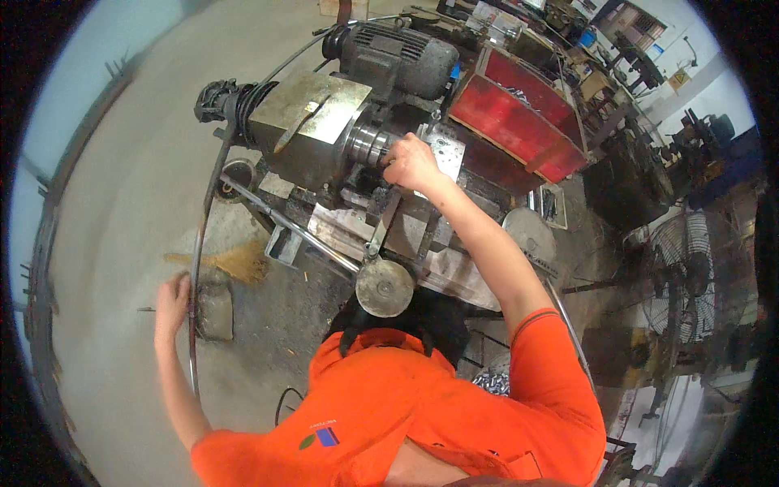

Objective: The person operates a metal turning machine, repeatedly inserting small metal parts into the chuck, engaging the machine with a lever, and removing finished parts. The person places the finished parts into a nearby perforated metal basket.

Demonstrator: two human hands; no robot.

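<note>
My right hand (412,165) reaches to the bright metal spindle nose (367,146) of a small lathe. Its fingers are closed together at the spindle's front; whatever they pinch is hidden behind them. On the left, my left hand (171,303) is right beside a long, dark lever rod (200,252), which runs down from the back of the headstock (304,122). That hand is slightly blurred, and I cannot tell whether its fingers wrap the rod. Below my right hand, a short flat arm carries a round metal disc (385,288) in front of my body.
Behind the headstock sits a ribbed motor (398,61). A red metal bin (519,114) stands on the right, beyond my right arm. A straw broom (239,261) and a grey dustpan-like piece (216,310) lie on the floor. At far right stands a fan (690,264).
</note>
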